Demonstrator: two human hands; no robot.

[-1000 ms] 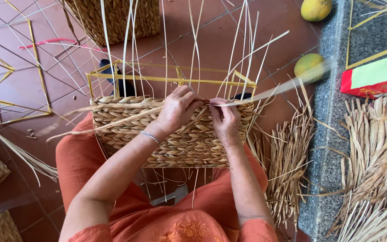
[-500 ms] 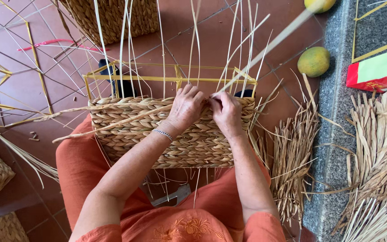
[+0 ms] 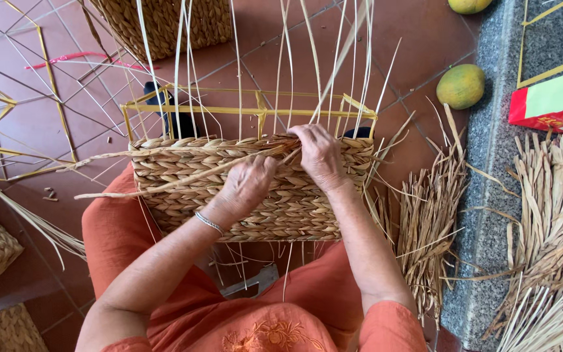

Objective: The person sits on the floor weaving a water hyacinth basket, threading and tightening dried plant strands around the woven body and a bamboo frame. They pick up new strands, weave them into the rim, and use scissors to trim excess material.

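A half-woven straw basket (image 3: 294, 202) on a yellow wire frame (image 3: 249, 109) rests against my lap, with thin upright stakes rising from its rim. My left hand (image 3: 245, 186) lies on the woven wall and pinches a twisted straw strand (image 3: 164, 186) that trails off to the left. My right hand (image 3: 320, 153) presses on the top row near the rim, fingers closed on the strand among the stakes. A thin bracelet sits on my left wrist.
Loose dried straw lies in bundles at the right (image 3: 425, 221) and far right (image 3: 555, 215). Two green-yellow fruits (image 3: 461, 86) sit near a granite step. A red and green box (image 3: 552, 101), finished baskets (image 3: 164, 23) and bare yellow frames (image 3: 8, 104) surround me.
The long strand that my right hand swung up to the right is now pulled down into the weave. My left hand has slid lower on the basket wall.
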